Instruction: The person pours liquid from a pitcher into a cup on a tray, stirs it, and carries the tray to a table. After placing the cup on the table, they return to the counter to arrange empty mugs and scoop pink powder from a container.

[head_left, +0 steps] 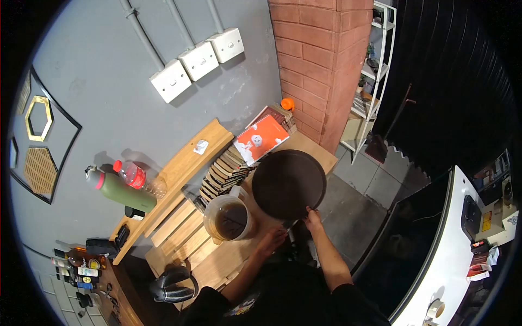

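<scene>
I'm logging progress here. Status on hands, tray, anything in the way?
Right hand gripping round tray by its edge. Left hand close by, grip unclear. Pitcher of dark liquid beside tray, possible obstacle.

head view | facing forward and down | table [206, 264] near, wall [109, 81] beyond | far right dark, depth uncertain
</scene>
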A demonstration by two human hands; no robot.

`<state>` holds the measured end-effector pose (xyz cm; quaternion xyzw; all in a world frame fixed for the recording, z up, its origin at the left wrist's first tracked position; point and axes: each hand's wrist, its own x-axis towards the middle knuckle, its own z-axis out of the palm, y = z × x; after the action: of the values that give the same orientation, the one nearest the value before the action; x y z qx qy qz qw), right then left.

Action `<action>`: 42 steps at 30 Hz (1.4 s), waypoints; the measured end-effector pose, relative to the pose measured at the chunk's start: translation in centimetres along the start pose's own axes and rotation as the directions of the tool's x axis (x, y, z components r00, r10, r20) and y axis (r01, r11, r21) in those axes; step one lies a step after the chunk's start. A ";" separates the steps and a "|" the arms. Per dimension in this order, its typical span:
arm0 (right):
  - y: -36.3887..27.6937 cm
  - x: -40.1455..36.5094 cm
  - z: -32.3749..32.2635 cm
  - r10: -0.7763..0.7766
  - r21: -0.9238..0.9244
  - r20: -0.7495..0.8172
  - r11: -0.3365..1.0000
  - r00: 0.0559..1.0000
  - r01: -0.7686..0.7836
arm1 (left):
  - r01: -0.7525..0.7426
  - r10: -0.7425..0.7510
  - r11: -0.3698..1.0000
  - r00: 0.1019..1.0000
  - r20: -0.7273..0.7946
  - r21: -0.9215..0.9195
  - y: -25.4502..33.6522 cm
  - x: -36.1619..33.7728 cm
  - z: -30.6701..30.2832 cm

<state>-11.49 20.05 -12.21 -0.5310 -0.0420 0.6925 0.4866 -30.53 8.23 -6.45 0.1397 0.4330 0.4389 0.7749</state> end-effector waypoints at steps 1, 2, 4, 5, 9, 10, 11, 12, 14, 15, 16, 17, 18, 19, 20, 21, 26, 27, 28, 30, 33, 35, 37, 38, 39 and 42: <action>0.7 1.4 -0.5 0.005 0.009 0.002 1.000 1.000 -0.005 | 0.002 -0.002 1.000 1.000 -0.005 0.008 -0.1 -0.1 -0.5; 1.0 2.8 -1.1 -0.016 -0.076 -0.082 0.997 0.997 0.010 | 0.030 -0.031 0.997 1.000 0.000 -0.066 -0.3 -0.2 -0.9; 0.5 2.0 -1.5 -0.100 -0.170 -0.132 0.983 0.986 0.077 | 0.076 -0.075 0.990 0.997 0.013 -0.118 -0.3 0.0 -1.9; -0.1 1.4 -2.2 -0.102 -0.149 -0.147 0.986 0.984 0.080 | 0.164 -0.164 0.940 0.986 0.025 -0.300 -0.3 0.4 -2.2; -6.7 -7.5 -3.8 -0.247 -0.181 -0.050 0.955 0.968 0.234 | 0.147 -0.246 0.803 0.964 -0.096 -0.578 0.5 0.6 2.0; -8.7 -10.7 -4.0 -0.273 -0.196 -0.125 0.949 0.954 0.246 | 0.198 -0.280 0.815 0.957 -0.071 -0.545 0.8 0.3 3.9; -10.0 -12.7 -5.3 -0.291 -0.158 -0.177 0.951 0.940 0.264 | 0.164 -0.217 0.805 0.976 -0.024 -0.570 1.1 -0.1 5.9; -11.0 -14.5 -7.1 -0.331 -0.213 -0.236 0.935 0.913 0.284 | 0.140 -0.156 0.791 0.987 0.026 -0.596 1.2 -0.1 7.5; -11.7 -16.2 -13.4 -0.378 -0.253 -0.090 0.903 0.921 0.346 | 0.145 -0.072 0.887 0.981 0.180 -0.438 0.9 1.0 9.7; -12.2 -20.1 -17.9 -0.389 -0.225 -0.059 0.902 0.919 0.368 | 0.138 -0.020 0.946 0.929 0.370 -0.294 -0.3 2.2 12.3; -12.0 -22.2 -20.1 -0.427 -0.216 -0.087 0.890 0.900 0.401 | 0.205 -0.090 0.949 0.906 0.414 -0.242 -1.0 2.6 13.6; -11.5 -24.3 -21.9 -0.461 -0.213 -0.115 0.876 0.880 0.432 | 0.211 -0.095 0.953 0.890 0.445 -0.218 -1.9 3.0 14.8; -11.1 -26.7 -23.5 -0.482 -0.190 -0.186 0.873 0.856 0.450 | 0.216 -0.098 0.956 0.874 0.476 -0.200 -3.0 3.3 15.9; -10.7 -29.3 -24.8 -0.519 -0.225 -0.213 0.850 0.828 0.475 | 0.273 -0.161 0.950 0.845 0.509 -0.152 -4.5 4.3 16.1; -10.1 -31.8 -25.7 -0.553 -0.264 -0.236 0.828 0.799 0.495 | 0.287 -0.207 0.955 0.821 0.532 -0.072 -6.3 6.1 15.6; -9.7 -34.5 -26.0 -0.563 -0.249 -0.296 0.826 0.772 0.506 | 0.293 -0.246 0.956 0.796 0.552 0.004 -8.1 7.2 15.8; -5.8 -44.3 -28.2 -0.577 -0.418 -0.592 0.817 0.563 0.397 | 0.604 -0.523 0.787 0.547 0.654 0.124 -12.3 3.8 23.0; -4.8 -45.9 -28.6 -0.572 -0.543 -0.641 0.809 0.512 0.224 | 0.617 -0.543 0.771 0.507 0.670 0.158 -13.2 4.2 23.2; -3.3 -46.1 -29.2 -0.664 -0.549 -0.686 0.740 0.296 0.388 | 0.633 -0.577 0.748 0.470 0.668 0.200 -14.0 4.6 23.5; -1.8 -48.8 -30.6 -0.631 -0.573 -0.774 0.733 0.050 0.366 | 0.620 -0.599 0.740 0.429 0.676 0.261 -15.2 5.2 24.3; -1.0 -51.7 -33.0 -0.532 -0.573 -0.819 0.740 -0.214 0.353 | 0.508 -0.608 0.774 0.427 0.669 0.379 -15.1 2.2 28.1; -1.1 -53.1 -35.3 -0.547 -0.634 -0.739 0.763 -0.393 0.129 | 0.393 -0.571 0.820 0.524 0.631 0.416 -16.2 2.5 28.0; -2.5 -55.0 -36.7 -0.549 -0.618 -0.745 0.782 -0.379 0.082 | 0.519 -0.635 0.757 0.445 0.631 0.396 -18.1 4.8 27.3; -3.2 -55.5 -37.4 -0.593 -0.610 -0.704 0.787 -0.391 -0.094 | 0.544 -0.664 0.739 0.493 0.562 0.396 -18.0 3.9 27.7; -3.9 -55.7 -38.3 -0.639 -0.584 -0.663 0.768 -0.391 -0.265 | 0.539 -0.655 0.748 0.503 0.564 0.388 -18.0 2.8 28.4; -4.5 -55.4 -41.7 -0.607 -0.555 -0.755 0.793 -0.249 -0.249 | 0.451 -0.622 0.782 0.601 0.502 0.430 -18.1 2.3 28.8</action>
<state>21.67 -36.51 10.79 -0.9535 0.0748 -0.1233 0.2648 2.95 4.36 -1.60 0.2374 0.2284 0.0511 0.9428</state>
